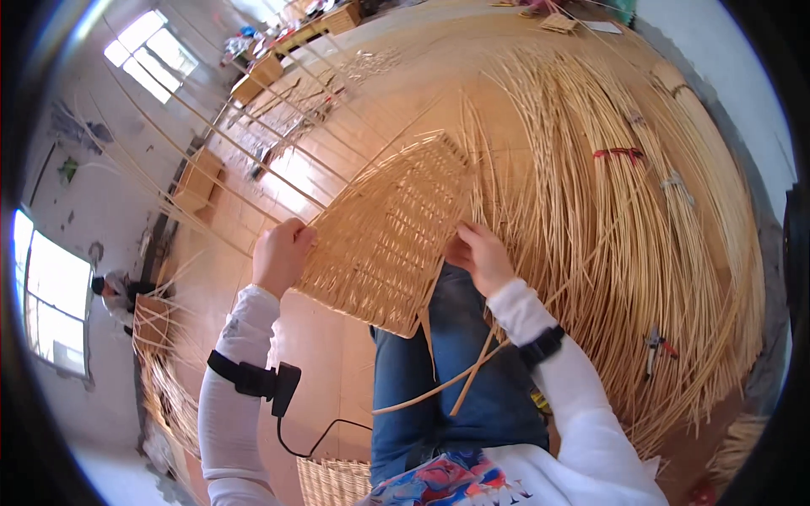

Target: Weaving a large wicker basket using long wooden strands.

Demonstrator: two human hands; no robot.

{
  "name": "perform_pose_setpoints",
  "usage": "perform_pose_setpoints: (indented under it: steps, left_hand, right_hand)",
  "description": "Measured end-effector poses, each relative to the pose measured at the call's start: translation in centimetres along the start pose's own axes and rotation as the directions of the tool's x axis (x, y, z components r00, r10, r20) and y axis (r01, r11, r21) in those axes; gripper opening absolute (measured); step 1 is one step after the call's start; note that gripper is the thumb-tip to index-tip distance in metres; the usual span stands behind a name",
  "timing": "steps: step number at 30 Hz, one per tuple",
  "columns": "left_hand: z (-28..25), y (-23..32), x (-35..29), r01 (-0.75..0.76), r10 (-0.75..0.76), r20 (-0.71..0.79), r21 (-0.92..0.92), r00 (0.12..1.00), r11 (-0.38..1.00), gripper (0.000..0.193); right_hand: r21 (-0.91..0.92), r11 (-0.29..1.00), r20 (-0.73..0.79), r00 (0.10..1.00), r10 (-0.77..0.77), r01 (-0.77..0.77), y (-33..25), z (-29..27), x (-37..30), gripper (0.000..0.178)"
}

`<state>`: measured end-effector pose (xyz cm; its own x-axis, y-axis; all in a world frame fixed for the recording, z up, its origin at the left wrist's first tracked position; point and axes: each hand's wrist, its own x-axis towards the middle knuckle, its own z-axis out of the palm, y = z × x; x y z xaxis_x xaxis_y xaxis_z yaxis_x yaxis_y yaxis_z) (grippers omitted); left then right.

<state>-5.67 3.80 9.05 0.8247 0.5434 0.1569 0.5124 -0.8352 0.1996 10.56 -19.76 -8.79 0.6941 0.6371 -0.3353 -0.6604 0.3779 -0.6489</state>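
Note:
A flat woven wicker panel (392, 232) is held up in front of me, with long loose rods (211, 139) sticking out to the upper left. My left hand (281, 253) grips the panel's left edge. My right hand (479, 253) holds its right edge, fingers curled around the weave. Loose strips (456, 375) hang from the panel's lower corner across my blue-jeaned lap.
A large heap of long pale wicker rods (624, 244), tied in bundles, covers the floor to my right, with pliers (656, 344) lying on it. A small woven basket (333, 482) stands by my left knee. Another person (114, 291) sits at far left among wicker. Wooden boxes (257, 80) lie far off.

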Motion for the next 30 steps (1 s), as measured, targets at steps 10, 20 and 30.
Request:
perform_pose_setpoints:
  steps: [10,20,30]
  left_hand:
    - [2.2,3.1,2.8,-0.014,0.065,0.344,-0.148,0.937,0.989,0.047]
    - [2.1,6.4,3.0,-0.127,0.096,0.403,0.051,0.910,0.991,0.048]
    - [2.6,5.7,3.8,-0.142,0.188,0.358,-0.151,0.915,0.978,0.047]
  right_hand:
    - [-0.248,0.969,-0.720,0.669,-0.186,0.002,5.3,-29.1,-21.4,0.022]
    - [-0.466,0.683,-0.742,0.669,0.046,-0.563,21.1,-36.6,-31.8,0.030]
    - [-0.615,0.346,-0.773,0.628,-0.089,-0.708,21.3,-44.6,-32.8,0.041]
